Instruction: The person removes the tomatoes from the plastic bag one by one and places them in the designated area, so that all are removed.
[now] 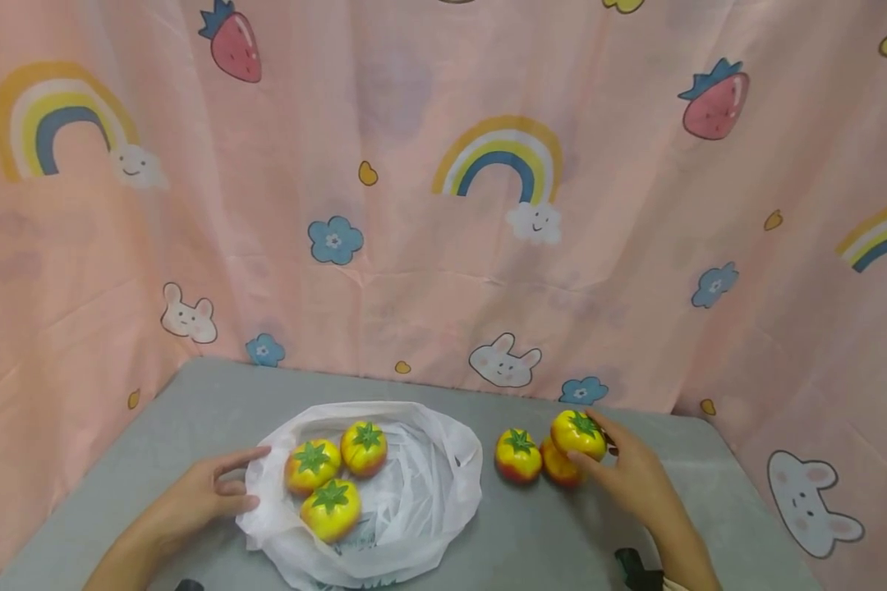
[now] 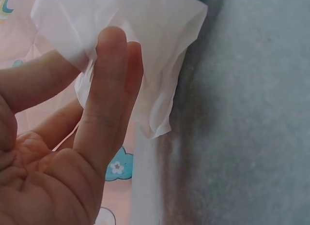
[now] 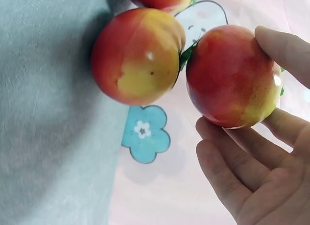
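Observation:
A white plastic bag (image 1: 421, 542) lies with its mouth spread wide, and three yellow-and-red tomatoes with green star-shaped tops sit inside, one of them a tomato (image 1: 330, 510) at the front. At the bag's left rim, my left hand (image 1: 192, 497) holds the thin plastic (image 2: 155, 55) between its fingers. To the right of the bag, my right hand (image 1: 628, 468) grips a tomato (image 3: 232, 77) between thumb and fingertips. This fruit is just above and partly in front of another tomato (image 1: 559, 466); whether they touch is unclear. Beside that one stands a further tomato (image 1: 518, 455).
Everything rests on a grey table (image 1: 517, 550). Behind it hangs a pink curtain (image 1: 384, 312) printed with rainbows, strawberries and rabbits. A dark wrist strap (image 1: 636, 570) shows near my right forearm.

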Demonstrator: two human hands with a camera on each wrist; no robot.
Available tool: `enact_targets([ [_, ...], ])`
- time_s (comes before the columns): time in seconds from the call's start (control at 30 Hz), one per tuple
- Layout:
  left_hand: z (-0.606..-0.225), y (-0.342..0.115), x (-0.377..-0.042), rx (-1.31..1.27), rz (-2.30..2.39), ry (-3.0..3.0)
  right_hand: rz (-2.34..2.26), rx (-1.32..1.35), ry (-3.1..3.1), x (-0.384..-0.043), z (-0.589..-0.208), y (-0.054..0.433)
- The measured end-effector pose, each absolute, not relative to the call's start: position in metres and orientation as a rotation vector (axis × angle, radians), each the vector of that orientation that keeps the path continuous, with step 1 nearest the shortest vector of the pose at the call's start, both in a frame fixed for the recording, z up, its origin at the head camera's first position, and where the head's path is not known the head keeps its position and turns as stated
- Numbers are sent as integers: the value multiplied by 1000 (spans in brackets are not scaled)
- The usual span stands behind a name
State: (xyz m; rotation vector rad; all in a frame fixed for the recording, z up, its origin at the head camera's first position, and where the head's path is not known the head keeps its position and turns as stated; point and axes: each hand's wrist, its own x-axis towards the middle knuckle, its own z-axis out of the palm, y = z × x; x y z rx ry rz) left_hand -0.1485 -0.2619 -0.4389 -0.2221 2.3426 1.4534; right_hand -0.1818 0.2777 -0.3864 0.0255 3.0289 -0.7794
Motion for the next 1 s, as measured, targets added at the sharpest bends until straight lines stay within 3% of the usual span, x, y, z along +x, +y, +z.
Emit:
enact_targets([
  [1.0,-438,-260,-146,-177,1526,2319,-720,145,2950,-191,-414,331],
])
